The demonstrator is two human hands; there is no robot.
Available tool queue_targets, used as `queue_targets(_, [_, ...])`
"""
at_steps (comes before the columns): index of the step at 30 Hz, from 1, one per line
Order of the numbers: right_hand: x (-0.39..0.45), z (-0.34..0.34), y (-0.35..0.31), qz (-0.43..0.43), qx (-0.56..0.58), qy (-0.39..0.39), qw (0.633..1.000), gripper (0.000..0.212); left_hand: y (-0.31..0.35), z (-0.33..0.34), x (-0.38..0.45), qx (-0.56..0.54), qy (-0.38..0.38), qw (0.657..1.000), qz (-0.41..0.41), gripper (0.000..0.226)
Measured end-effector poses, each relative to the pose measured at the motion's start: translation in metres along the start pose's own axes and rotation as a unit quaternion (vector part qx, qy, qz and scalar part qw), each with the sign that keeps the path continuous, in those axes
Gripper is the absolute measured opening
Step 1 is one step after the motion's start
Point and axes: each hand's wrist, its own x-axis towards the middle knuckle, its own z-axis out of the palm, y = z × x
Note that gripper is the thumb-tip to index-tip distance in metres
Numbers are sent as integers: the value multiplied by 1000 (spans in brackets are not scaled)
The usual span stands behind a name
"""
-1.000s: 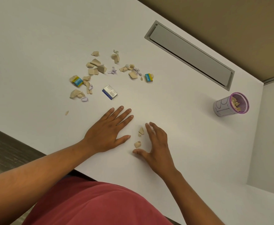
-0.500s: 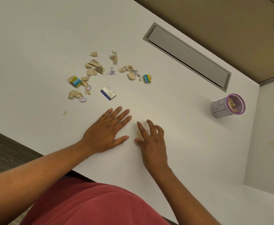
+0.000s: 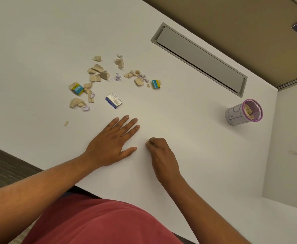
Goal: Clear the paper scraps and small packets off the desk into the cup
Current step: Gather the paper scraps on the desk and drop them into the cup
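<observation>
My right hand (image 3: 161, 152) rests on the white desk (image 3: 188, 155) as a closed fist over the spot where tan scraps lay; the scraps are hidden inside it. My left hand (image 3: 114, 143) lies flat beside it, fingers spread, holding nothing. Farther back, several tan paper scraps (image 3: 98, 69) lie scattered, with two small blue-and-yellow packets (image 3: 78, 89) (image 3: 156, 84) and a blue-and-white packet (image 3: 114, 100) among them. The mesh cup (image 3: 243, 111) with a purple rim stands at the right with scraps inside.
A grey cable-slot cover (image 3: 198, 59) is set into the desk at the back. A lone scrap (image 3: 66, 123) lies left of my left hand. A white side wall (image 3: 294, 147) rises just right of the cup. The desk's near edge runs under my forearms.
My right hand has slid over the tan scraps near my left thumb and curled into a fist around them. My left hand has stayed flat.
</observation>
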Motion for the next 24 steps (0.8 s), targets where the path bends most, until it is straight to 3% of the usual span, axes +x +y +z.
queue_targets(3, [6, 2, 2, 3, -13, -14, 1000, 10, 0, 0, 0, 2, -2, 1000, 1, 79])
queue_targets(6, [15, 3, 4, 29, 0, -33, 999, 17, 0, 1, 0, 6, -4, 1000, 0, 79])
queue_targets(10, [22, 1, 7, 166, 126, 6, 978, 16, 0, 0, 0, 7, -13, 1000, 0, 79])
queue_targets(15, [6, -17, 42, 377, 384, 106, 836, 17, 3, -5, 1, -16, -22, 1000, -8, 79])
queue_targets(19, [-11, -53, 84, 421, 560, 191, 687, 18, 22, -6, 19, -39, -12, 999, 21, 76])
queue_targets(20, [-15, -65, 94, 417, 576, 217, 669, 18, 29, -5, 27, -41, -9, 998, 37, 75])
queue_targets(22, [-20, -93, 114, 401, 556, 254, 682, 19, 43, -3, 49, -39, -9, 997, 65, 74])
queue_targets(24, [-20, -120, 135, 388, 491, 275, 730, 21, 57, -2, 73, -27, -16, 995, 92, 72])
